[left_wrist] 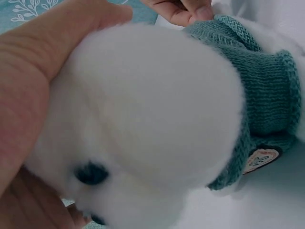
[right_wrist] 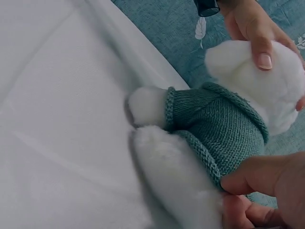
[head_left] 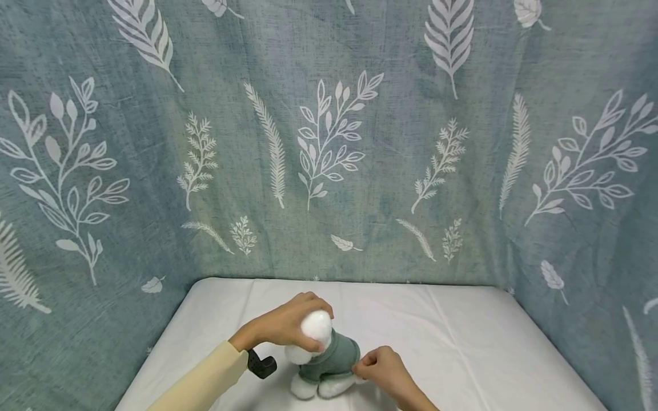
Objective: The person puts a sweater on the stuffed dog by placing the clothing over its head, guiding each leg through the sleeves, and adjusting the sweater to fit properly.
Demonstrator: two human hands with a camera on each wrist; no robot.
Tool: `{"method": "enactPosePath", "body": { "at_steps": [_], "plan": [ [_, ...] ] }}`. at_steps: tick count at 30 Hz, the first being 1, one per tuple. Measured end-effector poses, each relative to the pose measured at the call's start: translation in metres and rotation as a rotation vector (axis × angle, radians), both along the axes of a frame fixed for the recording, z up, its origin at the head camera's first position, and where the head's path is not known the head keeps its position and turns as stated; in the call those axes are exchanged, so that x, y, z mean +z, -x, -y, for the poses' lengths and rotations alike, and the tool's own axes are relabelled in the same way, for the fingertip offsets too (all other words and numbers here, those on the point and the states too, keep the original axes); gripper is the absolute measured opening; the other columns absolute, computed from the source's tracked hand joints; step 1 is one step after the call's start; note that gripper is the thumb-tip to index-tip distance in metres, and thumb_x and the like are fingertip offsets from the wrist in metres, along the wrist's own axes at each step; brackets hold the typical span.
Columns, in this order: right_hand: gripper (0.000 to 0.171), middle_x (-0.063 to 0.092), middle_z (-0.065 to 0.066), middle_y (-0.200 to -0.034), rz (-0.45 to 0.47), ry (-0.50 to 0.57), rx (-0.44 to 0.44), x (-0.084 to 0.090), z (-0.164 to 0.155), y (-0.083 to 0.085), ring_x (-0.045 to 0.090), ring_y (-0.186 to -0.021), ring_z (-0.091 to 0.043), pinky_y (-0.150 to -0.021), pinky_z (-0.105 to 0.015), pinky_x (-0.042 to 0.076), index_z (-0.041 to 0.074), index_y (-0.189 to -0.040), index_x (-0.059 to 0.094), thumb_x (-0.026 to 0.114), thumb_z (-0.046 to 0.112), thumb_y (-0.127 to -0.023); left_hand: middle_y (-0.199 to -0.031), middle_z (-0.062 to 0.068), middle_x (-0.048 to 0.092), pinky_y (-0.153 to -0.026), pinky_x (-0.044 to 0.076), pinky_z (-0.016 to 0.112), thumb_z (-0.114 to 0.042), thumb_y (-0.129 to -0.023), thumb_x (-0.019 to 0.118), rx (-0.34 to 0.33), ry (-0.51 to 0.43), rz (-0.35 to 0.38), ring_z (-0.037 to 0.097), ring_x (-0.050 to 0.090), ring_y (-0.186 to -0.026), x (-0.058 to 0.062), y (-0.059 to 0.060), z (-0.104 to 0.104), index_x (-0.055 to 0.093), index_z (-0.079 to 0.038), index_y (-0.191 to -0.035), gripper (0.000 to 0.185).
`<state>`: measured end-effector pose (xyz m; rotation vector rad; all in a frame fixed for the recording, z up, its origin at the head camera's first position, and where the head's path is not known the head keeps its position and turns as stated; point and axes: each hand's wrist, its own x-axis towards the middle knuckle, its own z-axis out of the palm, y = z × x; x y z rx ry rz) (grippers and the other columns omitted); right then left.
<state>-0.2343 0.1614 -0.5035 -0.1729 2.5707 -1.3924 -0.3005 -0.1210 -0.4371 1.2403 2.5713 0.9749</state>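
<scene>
Two hands work on one plush toy [head_left: 321, 357] near the front edge of a white table [head_left: 462, 342]. The left hand [head_left: 288, 325], arm reaching in from the toy's left in a cream sleeve [head_left: 200, 385], curls its fingers over the toy's round white head. The right hand [head_left: 382, 371], at the toy's right, pinches the lower hem of the toy's sweater [right_wrist: 214, 119] between thumb and forefinger. Bare tabletop lies behind and to the right of the toy; a leaf-patterned teal cloth [head_left: 329, 142] walls the table behind and at both sides. The toy is white and fluffy with dark eyes; its teal knitted sweater carries a small oval patch [left_wrist: 259, 160].
</scene>
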Motion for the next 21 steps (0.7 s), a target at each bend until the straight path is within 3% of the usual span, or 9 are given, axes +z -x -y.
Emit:
{"method": "enactPosePath", "body": {
  "at_steps": [3,9,15,21],
  "plan": [
    [0.020,0.067,0.001,-0.070,-0.035,-0.016,0.019,-0.006,-0.002,-0.003,0.057,-0.072,-0.014,-0.071,-0.036,0.050,0.005,-0.070,0.070,0.077,0.017,-0.085,-0.128,-0.006,0.050,-0.081,0.051,0.037,-0.045,-0.082,0.085,0.002,-0.004,-0.002,0.018,0.047,-0.117,-0.001,0.000,0.000,0.060,-0.031,-0.130,0.056],
    [0.015,0.059,0.005,-0.058,-0.129,-0.057,0.065,-0.017,-0.008,-0.007,0.046,-0.054,-0.010,-0.054,-0.025,0.042,0.005,-0.065,0.069,0.069,0.010,-0.079,-0.128,-0.007,0.050,-0.081,0.051,0.038,-0.046,-0.082,0.084,0.005,0.000,0.005,0.019,0.047,-0.117,-0.001,0.001,0.001,0.060,-0.036,-0.129,0.054],
    [0.023,0.059,0.005,-0.062,-0.173,-0.057,0.046,-0.010,-0.006,-0.008,0.053,-0.058,-0.012,-0.056,-0.028,0.046,0.011,-0.071,0.068,0.078,0.024,-0.087,-0.129,-0.006,0.050,-0.082,0.051,0.039,-0.046,-0.083,0.084,-0.005,0.005,0.001,0.019,0.047,-0.117,0.000,0.001,0.000,0.059,-0.035,-0.131,0.056],
    [0.028,0.058,0.006,-0.066,-0.291,-0.061,0.035,0.004,0.010,-0.001,0.050,-0.056,-0.009,-0.053,-0.026,0.043,0.014,-0.078,0.067,0.083,0.035,-0.087,-0.128,-0.007,0.051,-0.081,0.051,0.039,-0.046,-0.083,0.083,0.002,0.000,0.015,0.018,0.048,-0.115,-0.001,0.001,0.000,0.059,-0.036,-0.131,0.054]
  ]
}}
